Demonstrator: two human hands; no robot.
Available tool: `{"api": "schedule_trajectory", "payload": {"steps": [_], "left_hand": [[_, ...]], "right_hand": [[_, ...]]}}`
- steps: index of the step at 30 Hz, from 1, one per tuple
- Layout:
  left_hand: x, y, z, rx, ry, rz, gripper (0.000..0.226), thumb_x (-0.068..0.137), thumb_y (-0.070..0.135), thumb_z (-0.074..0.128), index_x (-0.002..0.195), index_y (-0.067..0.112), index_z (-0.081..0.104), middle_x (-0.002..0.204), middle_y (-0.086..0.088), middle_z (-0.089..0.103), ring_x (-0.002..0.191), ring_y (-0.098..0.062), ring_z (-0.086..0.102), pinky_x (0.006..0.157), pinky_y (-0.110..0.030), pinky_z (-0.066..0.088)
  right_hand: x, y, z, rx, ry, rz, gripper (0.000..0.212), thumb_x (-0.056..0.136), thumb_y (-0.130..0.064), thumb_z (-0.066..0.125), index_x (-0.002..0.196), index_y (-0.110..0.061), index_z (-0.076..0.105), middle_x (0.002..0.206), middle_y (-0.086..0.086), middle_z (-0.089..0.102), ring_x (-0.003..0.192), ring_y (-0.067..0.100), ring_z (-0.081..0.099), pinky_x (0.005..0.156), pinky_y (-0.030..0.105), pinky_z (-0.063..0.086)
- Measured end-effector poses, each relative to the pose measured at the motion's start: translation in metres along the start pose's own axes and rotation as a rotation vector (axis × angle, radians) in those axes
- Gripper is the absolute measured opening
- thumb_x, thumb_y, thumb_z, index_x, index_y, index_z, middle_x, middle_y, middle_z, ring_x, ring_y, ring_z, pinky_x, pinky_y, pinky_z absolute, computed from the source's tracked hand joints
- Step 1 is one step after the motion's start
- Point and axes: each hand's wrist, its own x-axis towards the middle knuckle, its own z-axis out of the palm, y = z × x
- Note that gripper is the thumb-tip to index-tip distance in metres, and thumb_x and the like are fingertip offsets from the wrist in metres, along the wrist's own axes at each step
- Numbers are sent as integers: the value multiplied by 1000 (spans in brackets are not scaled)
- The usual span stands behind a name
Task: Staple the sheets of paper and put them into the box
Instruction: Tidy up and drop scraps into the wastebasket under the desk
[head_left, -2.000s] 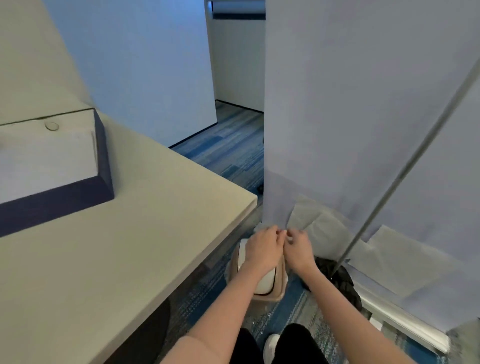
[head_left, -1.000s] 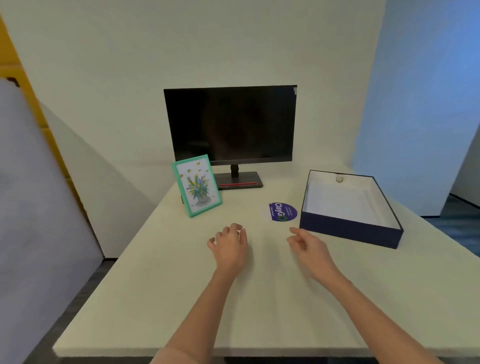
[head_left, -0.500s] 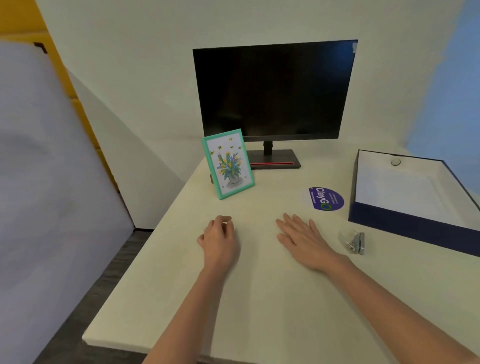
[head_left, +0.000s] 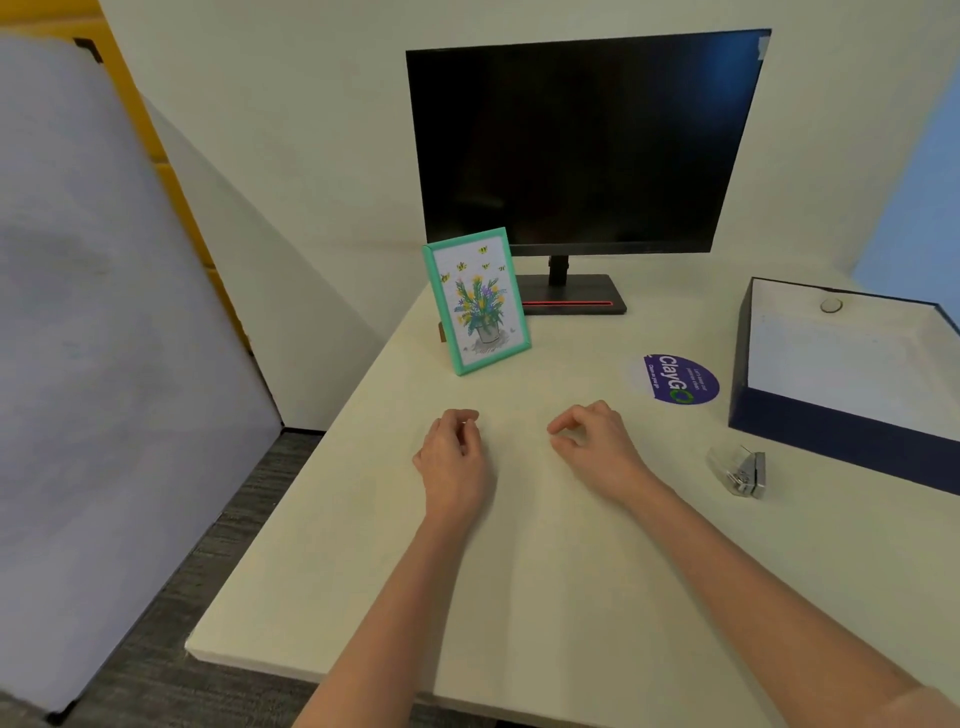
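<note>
My left hand (head_left: 454, 457) and my right hand (head_left: 597, 444) rest side by side on the cream table (head_left: 545, 597), fingers curled under, thumbs near the forefingers. Nothing shows in either hand. I cannot make out any sheets of paper on the pale tabletop. A small clear and silver stapler (head_left: 740, 470) lies to the right of my right hand, apart from it. Behind the stapler stands the open dark blue box (head_left: 841, 431) with a white inside; a small round thing (head_left: 831, 305) sits at its far wall.
A dark monitor (head_left: 582, 145) stands at the back of the table. A green picture frame (head_left: 478, 301) with flowers stands in front of it. A purple round sticker (head_left: 675, 378) lies left of the box. A pale panel (head_left: 93, 338) leans at the left, over grey floor.
The view swung from the floor beside the table to the tabletop, then closer. My right hand lay flat half a second ago; its fingers have curled in. The left hand stays curled.
</note>
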Motion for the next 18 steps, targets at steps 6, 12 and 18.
{"api": "schedule_trajectory", "payload": {"steps": [6, 12, 18], "left_hand": [[-1, -1, 1, -3, 11, -15, 28, 91, 14, 37, 101, 22, 62, 94, 5, 62, 90, -16, 55, 98, -47, 43], [-2, 0, 0, 32, -2, -19, 26, 91, 15, 39, 99, 22, 62, 93, 3, 62, 89, -18, 57, 99, -46, 43], [0, 0, -1, 77, -10, 9, 25, 92, 13, 41, 101, 18, 64, 96, 0, 63, 88, -19, 55, 101, -42, 38]], "right_hand": [[3, -11, 4, -87, -30, 29, 17, 77, -37, 71, 92, -30, 70, 101, -3, 47, 114, 22, 44, 106, 35, 32], [3, -18, 6, -125, -12, 21, 12, 75, -37, 72, 86, -33, 70, 95, -6, 44, 111, 22, 45, 104, 36, 32], [14, -28, -2, -195, -116, 42, 6, 75, -32, 71, 81, -32, 68, 98, -4, 43, 116, 22, 42, 103, 44, 33]]}}
